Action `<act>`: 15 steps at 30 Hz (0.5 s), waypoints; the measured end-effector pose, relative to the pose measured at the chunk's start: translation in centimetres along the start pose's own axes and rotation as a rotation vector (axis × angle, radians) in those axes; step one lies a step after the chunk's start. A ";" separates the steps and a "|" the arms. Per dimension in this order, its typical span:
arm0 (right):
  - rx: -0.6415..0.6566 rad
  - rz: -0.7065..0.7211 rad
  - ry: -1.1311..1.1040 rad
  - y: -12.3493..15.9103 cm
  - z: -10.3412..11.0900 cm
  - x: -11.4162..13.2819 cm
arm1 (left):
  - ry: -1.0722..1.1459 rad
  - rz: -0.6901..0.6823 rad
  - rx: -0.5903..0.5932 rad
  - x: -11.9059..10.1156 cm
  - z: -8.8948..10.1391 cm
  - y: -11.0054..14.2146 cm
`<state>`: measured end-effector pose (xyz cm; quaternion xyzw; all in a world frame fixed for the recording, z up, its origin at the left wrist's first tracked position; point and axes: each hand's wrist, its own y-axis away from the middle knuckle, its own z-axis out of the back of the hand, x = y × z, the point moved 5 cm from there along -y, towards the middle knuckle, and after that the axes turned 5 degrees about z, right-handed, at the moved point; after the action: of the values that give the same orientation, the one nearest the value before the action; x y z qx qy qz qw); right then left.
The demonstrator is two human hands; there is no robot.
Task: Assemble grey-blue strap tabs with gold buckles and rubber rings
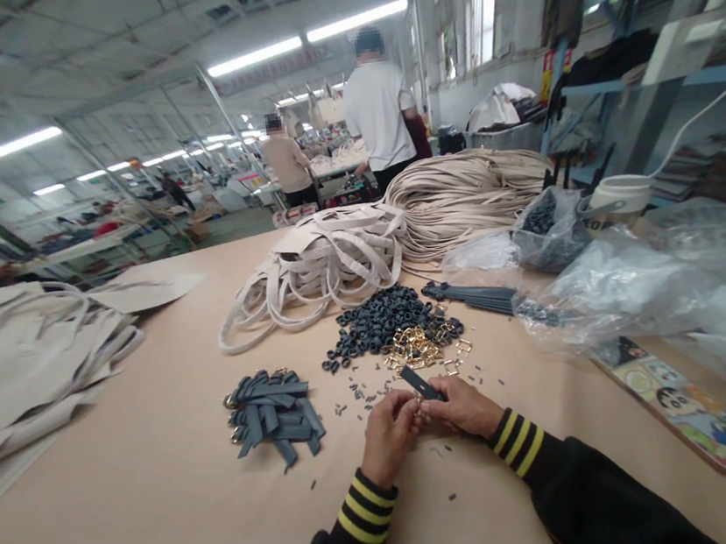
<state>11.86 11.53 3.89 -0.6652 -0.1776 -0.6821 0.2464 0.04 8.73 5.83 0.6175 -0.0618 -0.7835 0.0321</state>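
Note:
Close together over the tan table, my two hands meet at a short dark strap (pixel 420 381) with a slot or hole in it. My right hand (pixel 464 404) grips the strap between thumb and fingers. Fingers pinched, my left hand (pixel 392 427) is at the strap's near end; a small gold-coloured bit shows there, probably a buckle, mostly hidden by the fingertips. Just beyond lie loose gold buckles (pixel 415 347) and a heap of small dark loops (pixel 379 321). To the left sits a pile of dark strap pieces (pixel 278 413), some with gold buckles on them.
Beige straps (pixel 328 259) and a big coiled bundle (pixel 465 193) lie at the back. Beige fabric panels (pixel 30 366) cover the left side. Long dark strips (pixel 478 295), plastic bags (pixel 655 280) and a cartoon-printed board (pixel 690 408) are on the right. Two people stand beyond the table.

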 end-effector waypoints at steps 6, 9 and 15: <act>-0.139 -0.101 -0.078 0.0 0.6 -0.7 | -0.084 -0.062 -0.031 -2.6 0.9 0.2; -0.060 -0.095 -0.047 0.0 0.2 -0.3 | -0.070 -0.045 -0.005 -3.4 1.0 0.0; 0.059 -0.039 -0.169 0.3 -0.2 1.0 | 0.090 0.017 -0.093 -2.3 2.8 -1.0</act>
<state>11.92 11.09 4.84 -0.7092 -0.2308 -0.6226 0.2369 -2.16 10.19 8.57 0.6496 -0.0291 -0.7565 0.0704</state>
